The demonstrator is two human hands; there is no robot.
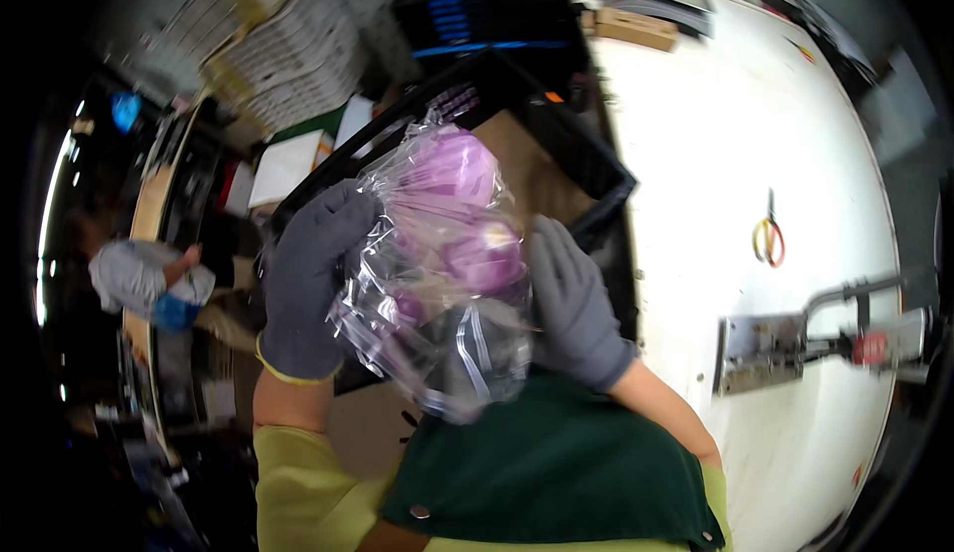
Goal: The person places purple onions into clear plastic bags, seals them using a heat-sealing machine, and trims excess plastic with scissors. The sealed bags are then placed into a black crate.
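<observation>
A clear plastic bag (417,254) with several glossy purple rounded pieces (455,168) inside is held up in front of my body. My left hand (317,269), in a grey glove with a yellow cuff, grips the bag's left side. At its right edge is my right hand (577,306), gloved in grey as well, blurred, with the fingers extended close together; whether they pinch the film cannot be told. Behind the bag stands a black crate (596,157) with brown cardboard (540,164) in it, partly hidden by the bag.
To the right stretches a white table (693,142) bearing scissors (769,235), a metal clamp-like fixture (768,354) and a cardboard box (633,29). Stacked black crates (484,19) stand beyond. White stacked trays (291,45) are at the upper left. Another person (149,276) is farther left.
</observation>
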